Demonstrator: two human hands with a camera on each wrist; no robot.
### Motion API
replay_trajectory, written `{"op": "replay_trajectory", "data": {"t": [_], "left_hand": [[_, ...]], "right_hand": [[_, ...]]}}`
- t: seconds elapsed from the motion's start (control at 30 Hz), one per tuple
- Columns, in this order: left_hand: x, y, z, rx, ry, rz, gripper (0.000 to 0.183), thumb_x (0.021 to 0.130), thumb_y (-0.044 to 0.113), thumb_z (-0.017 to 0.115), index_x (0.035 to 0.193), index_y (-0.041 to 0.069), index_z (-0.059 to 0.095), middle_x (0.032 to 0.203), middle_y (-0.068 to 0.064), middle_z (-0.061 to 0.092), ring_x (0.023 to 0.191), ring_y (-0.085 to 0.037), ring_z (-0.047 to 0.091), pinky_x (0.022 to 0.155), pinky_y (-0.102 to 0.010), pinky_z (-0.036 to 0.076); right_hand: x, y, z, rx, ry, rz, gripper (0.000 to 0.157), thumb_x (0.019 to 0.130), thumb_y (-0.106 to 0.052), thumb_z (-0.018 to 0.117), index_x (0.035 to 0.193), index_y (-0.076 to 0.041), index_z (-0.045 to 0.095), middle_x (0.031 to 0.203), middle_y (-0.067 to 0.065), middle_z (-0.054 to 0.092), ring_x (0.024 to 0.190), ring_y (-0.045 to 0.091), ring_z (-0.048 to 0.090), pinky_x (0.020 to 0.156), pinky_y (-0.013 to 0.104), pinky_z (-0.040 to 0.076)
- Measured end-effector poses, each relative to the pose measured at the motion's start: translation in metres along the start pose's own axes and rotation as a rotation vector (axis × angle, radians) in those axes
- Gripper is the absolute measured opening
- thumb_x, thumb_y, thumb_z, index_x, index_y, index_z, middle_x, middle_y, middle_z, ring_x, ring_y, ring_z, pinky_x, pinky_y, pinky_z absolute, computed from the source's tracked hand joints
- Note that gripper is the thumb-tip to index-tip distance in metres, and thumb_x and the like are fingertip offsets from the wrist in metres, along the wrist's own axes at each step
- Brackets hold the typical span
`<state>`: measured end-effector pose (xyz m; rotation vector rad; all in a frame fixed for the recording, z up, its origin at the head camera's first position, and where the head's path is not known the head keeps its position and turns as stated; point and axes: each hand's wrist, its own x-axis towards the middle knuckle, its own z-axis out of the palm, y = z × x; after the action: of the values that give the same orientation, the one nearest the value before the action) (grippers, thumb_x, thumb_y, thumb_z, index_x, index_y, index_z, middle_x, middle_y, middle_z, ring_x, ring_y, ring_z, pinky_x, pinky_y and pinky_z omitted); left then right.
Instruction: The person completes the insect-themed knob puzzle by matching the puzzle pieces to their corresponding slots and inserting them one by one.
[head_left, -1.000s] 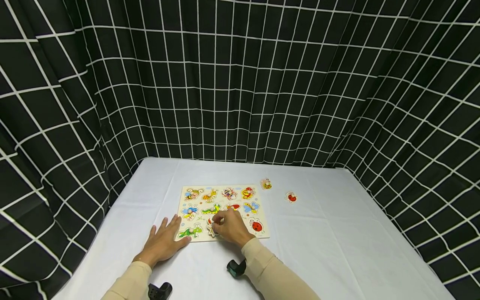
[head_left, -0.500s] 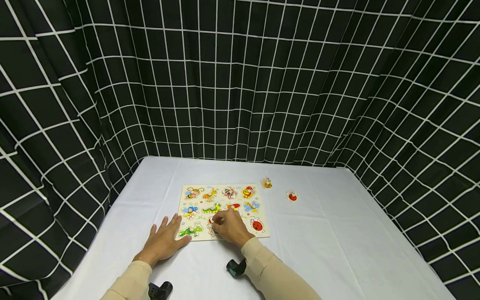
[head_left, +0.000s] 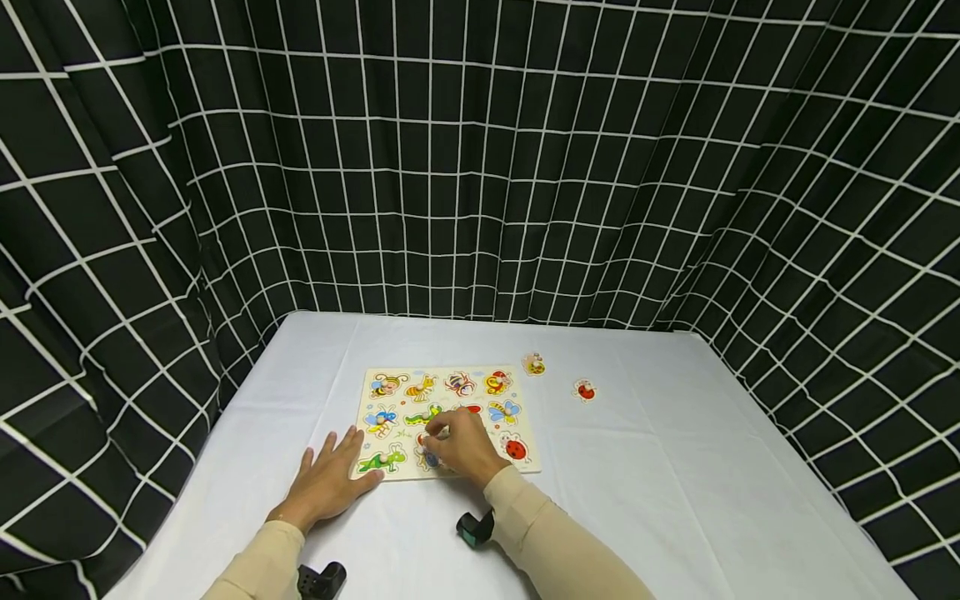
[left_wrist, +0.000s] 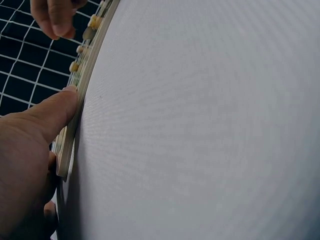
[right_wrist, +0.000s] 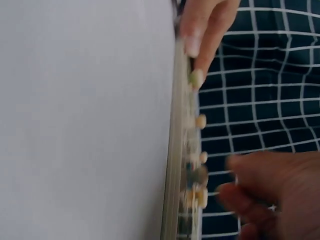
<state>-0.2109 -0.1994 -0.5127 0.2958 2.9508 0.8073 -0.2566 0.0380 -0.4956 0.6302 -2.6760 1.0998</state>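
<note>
A cream wooden peg puzzle board (head_left: 525,425) with colourful insect pictures lies on the white table. My left hand (head_left: 327,479) spreads its straight fingers at the board's near left corner; in the left wrist view its thumb (left_wrist: 62,107) presses on the board's edge. Over the board's lower middle hovers my right hand (head_left: 467,448), fingers loosely bent, just above a partly hidden dark blue insect piece (head_left: 430,459). The right wrist view shows a gap between the right hand (right_wrist: 280,187) and the peg knobs (right_wrist: 201,121), with nothing held.
Two loose pieces lie beyond the board's right side: a yellowish insect piece (head_left: 534,364) and a red ladybug piece (head_left: 585,390). A green grasshopper piece (head_left: 382,458) sits near my left thumb. Black curtains (head_left: 450,167) with white grid lines surround the table.
My right hand has risen slightly off the board's lower middle, and more of the dark blue piece shows beneath it. My left hand stays in place.
</note>
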Motion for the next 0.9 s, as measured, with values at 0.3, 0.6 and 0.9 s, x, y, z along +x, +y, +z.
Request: {"op": "replay_trajectory", "data": {"t": [0.3,0.6,0.9], "left_hand": [[-0.001,0.000,-0.001,0.008,0.002,-0.002,0.082,0.092,0.047,0.061,0.148,-0.004,0.029,0.155,-0.019,0.021,0.141,-0.046,0.008,0.110,-0.062,-0.005],[0.000,-0.001,-0.002,0.012,0.001,-0.014,0.083,0.091,0.048,0.061,0.148,-0.004,0.029,0.155,-0.019,0.021,0.141,-0.046,0.008,0.110,-0.061,-0.005],[0.001,-0.001,0.000,0.008,-0.009,-0.016,0.085,0.091,0.050,0.060,0.148,-0.004,0.029,0.156,-0.018,0.020,0.141,-0.045,0.008,0.110,-0.061,-0.005]], "right_hand": [[0.027,0.006,-0.041,0.073,0.217,0.019,0.011,0.083,-0.015,0.077,0.090,-0.006,0.075,0.091,-0.002,0.071,0.085,0.024,0.060,0.074,0.034,0.048],[0.050,0.022,-0.091,0.029,0.407,-0.006,0.011,0.081,-0.014,0.078,0.090,-0.008,0.076,0.084,-0.001,0.071,0.075,0.026,0.052,0.070,0.036,0.038],[0.062,0.047,-0.126,0.008,0.495,0.016,0.011,0.082,-0.015,0.077,0.090,-0.007,0.075,0.085,0.003,0.071,0.077,0.027,0.054,0.070,0.035,0.041]]}}
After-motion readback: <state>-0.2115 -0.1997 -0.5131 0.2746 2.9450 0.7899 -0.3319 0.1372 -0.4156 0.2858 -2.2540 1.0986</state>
